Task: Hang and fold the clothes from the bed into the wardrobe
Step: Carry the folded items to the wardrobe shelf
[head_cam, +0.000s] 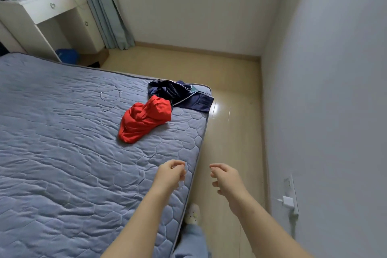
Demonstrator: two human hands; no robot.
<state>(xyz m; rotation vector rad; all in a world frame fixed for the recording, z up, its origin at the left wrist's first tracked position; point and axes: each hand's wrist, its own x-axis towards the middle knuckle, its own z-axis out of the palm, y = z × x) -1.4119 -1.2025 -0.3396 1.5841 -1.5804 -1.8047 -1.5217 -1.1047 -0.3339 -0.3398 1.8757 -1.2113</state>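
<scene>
One red garment (pixel 144 119) touches navy garment (pixel 182 95); types unclear

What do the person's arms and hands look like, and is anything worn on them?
The left forearm and the right forearm are bare down to the picture's lower edge; no sleeve shows. The left hand and the right hand wear no gloves, and no watch, bracelet or ring can be seen. No markings show on either arm.
</scene>
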